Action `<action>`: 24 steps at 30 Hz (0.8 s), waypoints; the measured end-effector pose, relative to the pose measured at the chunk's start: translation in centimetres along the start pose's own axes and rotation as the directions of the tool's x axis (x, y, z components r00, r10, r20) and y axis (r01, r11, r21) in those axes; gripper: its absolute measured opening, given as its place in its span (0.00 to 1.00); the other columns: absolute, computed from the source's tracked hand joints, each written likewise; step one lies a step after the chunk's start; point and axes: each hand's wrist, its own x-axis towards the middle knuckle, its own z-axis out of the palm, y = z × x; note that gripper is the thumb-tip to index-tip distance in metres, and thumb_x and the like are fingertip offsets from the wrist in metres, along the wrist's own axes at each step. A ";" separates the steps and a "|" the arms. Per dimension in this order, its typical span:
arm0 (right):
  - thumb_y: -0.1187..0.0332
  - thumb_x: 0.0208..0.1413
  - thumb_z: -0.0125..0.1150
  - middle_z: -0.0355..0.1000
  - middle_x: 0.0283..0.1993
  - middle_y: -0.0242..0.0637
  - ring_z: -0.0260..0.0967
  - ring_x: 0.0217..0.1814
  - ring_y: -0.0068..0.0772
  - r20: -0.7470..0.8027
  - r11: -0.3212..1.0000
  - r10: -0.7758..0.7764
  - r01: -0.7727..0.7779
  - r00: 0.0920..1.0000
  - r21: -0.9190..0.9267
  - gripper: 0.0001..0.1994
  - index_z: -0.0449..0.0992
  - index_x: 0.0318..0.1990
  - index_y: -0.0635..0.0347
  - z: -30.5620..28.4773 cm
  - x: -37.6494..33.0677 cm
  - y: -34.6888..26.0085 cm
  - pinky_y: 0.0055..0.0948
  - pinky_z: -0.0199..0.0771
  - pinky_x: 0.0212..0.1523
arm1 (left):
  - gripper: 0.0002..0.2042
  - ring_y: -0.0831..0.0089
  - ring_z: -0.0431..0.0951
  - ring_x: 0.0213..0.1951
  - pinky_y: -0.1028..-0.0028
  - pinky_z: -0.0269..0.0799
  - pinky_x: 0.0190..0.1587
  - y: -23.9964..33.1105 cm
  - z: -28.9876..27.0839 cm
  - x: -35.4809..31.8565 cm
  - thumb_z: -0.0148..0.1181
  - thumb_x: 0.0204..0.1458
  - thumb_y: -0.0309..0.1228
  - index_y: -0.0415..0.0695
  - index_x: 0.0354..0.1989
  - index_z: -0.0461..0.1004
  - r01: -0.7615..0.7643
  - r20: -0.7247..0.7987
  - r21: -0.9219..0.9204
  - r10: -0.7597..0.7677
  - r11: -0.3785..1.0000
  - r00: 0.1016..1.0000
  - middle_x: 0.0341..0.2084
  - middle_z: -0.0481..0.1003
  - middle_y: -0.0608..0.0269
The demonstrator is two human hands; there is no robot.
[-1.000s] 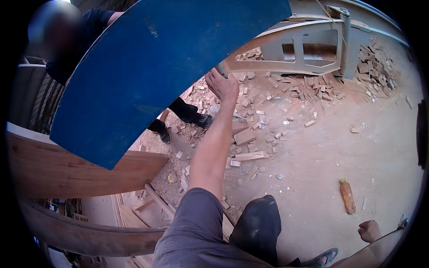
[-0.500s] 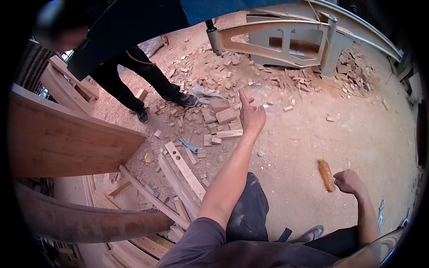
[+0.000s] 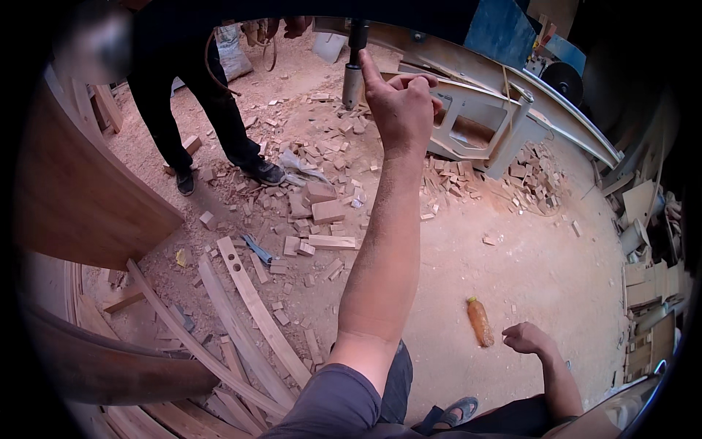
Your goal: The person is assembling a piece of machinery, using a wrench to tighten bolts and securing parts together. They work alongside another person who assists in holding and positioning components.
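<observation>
Nearest me, at right, my right hand [image 3: 530,338] hangs just beside the bottle [image 3: 480,322] lying on the floor [image 3: 453,263]; its fingers are curled together, and I cannot tell whether they close on anything. At near left, strips [image 3: 267,311] lie loose and crossing, with the panel [image 3: 95,190] edging that side, so my room there looks tight. The floor between the bottle and the far frame [image 3: 504,143] gives me the most room; the scrap [image 3: 647,282] bounds it at right. Farther, my left hand [image 3: 406,102] reaches up, index finger straight, the others loosely bent, nothing held. That fingertip is by the rod [image 3: 352,86]; I cannot tell if they touch. I judge the rod not yet gripped. The blocks [image 3: 327,211] look already cut, but not gathered. At far left, a co-worker's legs [image 3: 227,121] narrow the way.
</observation>
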 end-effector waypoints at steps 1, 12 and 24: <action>0.60 0.56 0.57 0.80 0.49 0.51 0.79 0.52 0.47 0.024 0.999 0.033 -0.033 0.999 0.002 0.21 0.80 0.55 0.58 0.3 -0.3 0.4 0.38 0.77 0.56 | 0.46 0.75 0.78 0.21 0.77 0.75 0.24 -0.1 0.5 -0.6 0.50 0.50 0.19 0.36 0.77 0.31 -0.019 -0.011 -0.035 0.018 0.999 1.000 0.30 0.81 0.55; 0.59 0.57 0.57 0.80 0.51 0.50 0.79 0.54 0.46 0.020 0.998 0.054 -0.054 0.998 0.024 0.23 0.79 0.57 0.59 -0.7 2.9 0.3 0.37 0.76 0.58 | 0.43 0.71 0.81 0.35 0.73 0.81 0.42 0.4 2.2 -2.3 0.51 0.54 0.21 0.30 0.75 0.32 -0.242 -0.135 0.195 0.271 0.950 0.953 0.34 0.78 0.54; 0.59 0.58 0.58 0.79 0.53 0.51 0.78 0.56 0.45 0.051 0.998 0.067 -0.068 0.996 0.014 0.22 0.79 0.57 0.58 -0.4 3.6 0.1 0.36 0.76 0.59 | 0.09 0.78 0.78 0.20 0.79 0.73 0.22 0.4 2.1 -2.2 0.64 0.60 0.31 0.38 0.30 0.81 -0.007 0.139 -0.416 0.072 0.909 0.988 0.22 0.81 0.60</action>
